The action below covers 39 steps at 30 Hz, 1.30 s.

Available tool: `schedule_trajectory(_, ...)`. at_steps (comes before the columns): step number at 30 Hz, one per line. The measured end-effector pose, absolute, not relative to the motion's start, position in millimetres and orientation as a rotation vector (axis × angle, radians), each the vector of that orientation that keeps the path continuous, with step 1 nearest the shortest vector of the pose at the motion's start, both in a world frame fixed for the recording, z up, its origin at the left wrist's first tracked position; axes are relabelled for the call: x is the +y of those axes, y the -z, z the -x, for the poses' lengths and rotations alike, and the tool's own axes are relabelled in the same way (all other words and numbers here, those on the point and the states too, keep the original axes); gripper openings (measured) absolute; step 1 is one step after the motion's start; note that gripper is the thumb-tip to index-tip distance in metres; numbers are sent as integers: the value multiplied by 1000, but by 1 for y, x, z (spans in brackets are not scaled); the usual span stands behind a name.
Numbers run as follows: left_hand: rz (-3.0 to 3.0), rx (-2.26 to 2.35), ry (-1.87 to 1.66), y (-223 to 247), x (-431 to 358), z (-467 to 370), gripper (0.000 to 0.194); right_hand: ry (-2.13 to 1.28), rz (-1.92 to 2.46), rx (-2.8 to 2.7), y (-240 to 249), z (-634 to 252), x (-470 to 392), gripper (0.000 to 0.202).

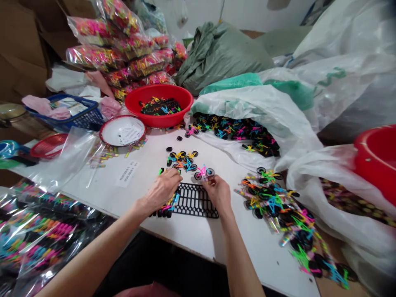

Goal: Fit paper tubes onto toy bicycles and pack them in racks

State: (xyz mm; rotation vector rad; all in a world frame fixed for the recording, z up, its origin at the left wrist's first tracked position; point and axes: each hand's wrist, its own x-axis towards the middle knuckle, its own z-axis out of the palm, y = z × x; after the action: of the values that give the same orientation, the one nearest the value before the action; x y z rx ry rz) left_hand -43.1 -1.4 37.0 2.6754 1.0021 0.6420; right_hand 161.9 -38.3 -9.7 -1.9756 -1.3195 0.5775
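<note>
My right hand (219, 192) pinches a pink toy bicycle (203, 171) with black wheels, above the far right corner of a black plastic rack (198, 201). My left hand (165, 185) is at the rack's left end, fingers curled down over a row of colourful toy bicycles (168, 207) standing there; what its fingertips grip is hidden. Just beyond my hands lies a small group of loose toy bicycles (188, 164), yellow, blue and orange. To the right is a long heap of more toy bicycles (275, 200), mixed with pastel-coloured sticks.
A white plastic sack (235, 97) spills toy bicycles at the back. Behind the table's left side stand a red basin (161, 120), a white enamel bowl (119, 134) and a blue basket (89, 117). Filled clear bags (40, 235) lie at left; another red tub (371, 156) is at right.
</note>
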Motion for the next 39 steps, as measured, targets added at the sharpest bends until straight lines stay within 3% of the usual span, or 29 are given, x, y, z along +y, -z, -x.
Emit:
schedule_trajectory(4, -2690, 957, -633, -35, 1, 50, 21, -915, 1634, -1183, 1, -143, -47, 29)
schedule_trajectory(11, -2669, 934, -622, -37, 2, 51, 23, -954, 1582, -1224, 19, -105, -43, 21)
schedule_trajectory(20, -2537, 1033, -616, -43, 4, 48, 29, -553, 1690, -1805, 28, -90, -32, 21)
schedule_trajectory(24, -2583, 1034, -694, -37, 3, 46, 15, -500, 1871, -1986, 22, -83, -31, 25)
schedule_trajectory(32, -2681, 886, -729, -31, -1, 51, 21, -387, 1972, -2046, 19, -68, -40, 23)
schedule_trajectory(36, -2697, 859, -756, -33, -9, 49, 22, -455, 1857, -2075, -1, -114, -48, 14)
schedule_trajectory(39, -2693, 812, -784, -32, -13, 49, 22, -355, 2039, -1956, -28, -206, -51, 21)
